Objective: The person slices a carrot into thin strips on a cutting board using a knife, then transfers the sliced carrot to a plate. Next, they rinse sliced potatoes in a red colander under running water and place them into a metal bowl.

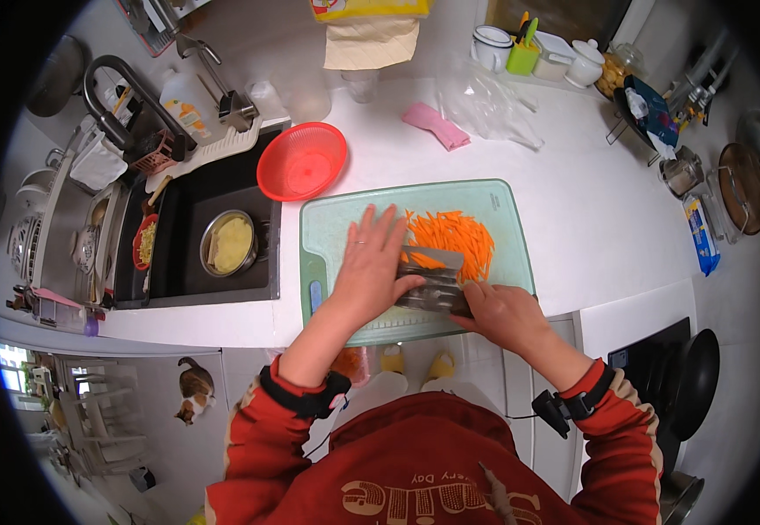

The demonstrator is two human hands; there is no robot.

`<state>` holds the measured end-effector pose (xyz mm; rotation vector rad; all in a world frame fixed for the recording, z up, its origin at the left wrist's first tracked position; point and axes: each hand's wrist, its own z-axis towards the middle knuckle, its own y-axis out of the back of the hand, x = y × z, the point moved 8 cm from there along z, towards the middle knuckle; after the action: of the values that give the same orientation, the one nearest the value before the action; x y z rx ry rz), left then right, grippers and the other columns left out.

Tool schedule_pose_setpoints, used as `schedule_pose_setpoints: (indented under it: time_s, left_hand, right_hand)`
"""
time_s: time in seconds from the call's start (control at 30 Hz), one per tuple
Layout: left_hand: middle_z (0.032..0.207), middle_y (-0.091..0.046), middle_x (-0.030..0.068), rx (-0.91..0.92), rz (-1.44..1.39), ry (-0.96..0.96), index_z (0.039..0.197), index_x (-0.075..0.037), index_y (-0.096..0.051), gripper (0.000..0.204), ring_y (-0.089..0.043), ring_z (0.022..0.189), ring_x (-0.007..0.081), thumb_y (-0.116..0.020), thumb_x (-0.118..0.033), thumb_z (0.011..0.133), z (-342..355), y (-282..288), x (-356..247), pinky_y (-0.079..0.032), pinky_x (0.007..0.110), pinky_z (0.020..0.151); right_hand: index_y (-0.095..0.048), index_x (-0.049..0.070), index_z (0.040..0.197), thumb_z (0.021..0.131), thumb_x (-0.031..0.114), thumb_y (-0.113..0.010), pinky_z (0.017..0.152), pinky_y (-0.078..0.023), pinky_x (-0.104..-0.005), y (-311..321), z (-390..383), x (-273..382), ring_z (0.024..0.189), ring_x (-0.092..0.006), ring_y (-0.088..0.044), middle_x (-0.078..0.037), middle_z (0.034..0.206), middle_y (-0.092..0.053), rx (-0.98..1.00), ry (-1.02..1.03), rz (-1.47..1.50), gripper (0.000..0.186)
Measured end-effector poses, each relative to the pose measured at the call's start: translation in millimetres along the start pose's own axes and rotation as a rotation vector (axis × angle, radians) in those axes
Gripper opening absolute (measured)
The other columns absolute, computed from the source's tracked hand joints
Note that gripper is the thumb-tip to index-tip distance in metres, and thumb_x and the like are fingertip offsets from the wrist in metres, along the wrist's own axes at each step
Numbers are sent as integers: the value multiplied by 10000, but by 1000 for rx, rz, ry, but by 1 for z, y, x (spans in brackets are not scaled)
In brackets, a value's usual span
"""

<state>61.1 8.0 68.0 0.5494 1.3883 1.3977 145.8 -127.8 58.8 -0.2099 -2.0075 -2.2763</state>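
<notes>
A pale green cutting board (502,201) lies on the white counter in front of me. Orange carrot strips (463,241) are heaped on its upper middle. My right hand (504,317) is closed round a kitchen knife (432,296) with a broad, dark blade; the handle is hidden in the fist. The blade lies low over the board at the near side of the heap, with a few carrot strips at its far edge. My left hand (369,267) is stretched out over the board left of the heap, fingers extended, its thumb at the blade.
A red plastic basket (334,166) stands behind the board's left corner. The dark sink (178,284) holds a metal bowl (229,244) with pale yellow food. A pink cloth (437,125) and a clear plastic bag (493,105) lie farther back. A cat (195,389) is on the floor.
</notes>
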Motion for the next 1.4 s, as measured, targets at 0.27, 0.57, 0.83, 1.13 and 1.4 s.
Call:
schedule_pose_setpoints:
  time_s: [0.27, 0.57, 0.83, 1.13, 1.4]
  left_hand:
    - [1507, -198, 204, 228, 12, 23, 1433, 7, -231, 883, -131, 1406, 386, -617, -495, 818, 40, -62, 5, -123, 533, 1125]
    - [1526, -138, 204, 204, -4, 73, 1449, 6, -193, 968, -49, 1423, 375, -671, -495, 772, 40, -36, 13, -90, 539, 1126]
    - [1527, -126, 210, 194, -53, 236, 1455, 4, -174, 994, -38, 1423, 377, -687, -490, 760, 47, -57, 12, -72, 541, 1127]
    - [1530, -120, 200, 221, 14, 183, 1447, -3, -206, 905, -79, 1417, 387, -670, -428, 797, 36, -47, -5, -98, 547, 1126]
    - [1474, -271, 226, -208, -144, 400, 1361, 62, -350, 714, -198, 1393, 368, -638, -345, 851, 18, -10, 34, -173, 457, 1134]
  right_hand:
    - [-571, 72, 879, 783, 416, -677, 482, -484, -328, 7, -18, -10, 571, -203, -590, -37, 659, -547, -41, 130, -128, 372]
    - [-548, 84, 862, 792, 401, -665, 495, -492, -330, 9, -37, -38, 621, -191, -596, -31, 710, -555, -3, 118, -104, 346]
    - [-537, 86, 829, 789, 387, -670, 492, -486, -328, 18, -49, -45, 607, -191, -589, -24, 684, -537, -42, 221, -58, 331]
    - [-583, 70, 932, 750, 370, -710, 487, -477, -320, 27, -56, -66, 596, -195, -582, -25, 668, -536, -78, 262, -73, 373]
    - [-581, 69, 986, 716, 303, -764, 531, -488, -339, 32, -54, -109, 625, -261, -599, -66, 698, -581, -188, 169, 60, 402]
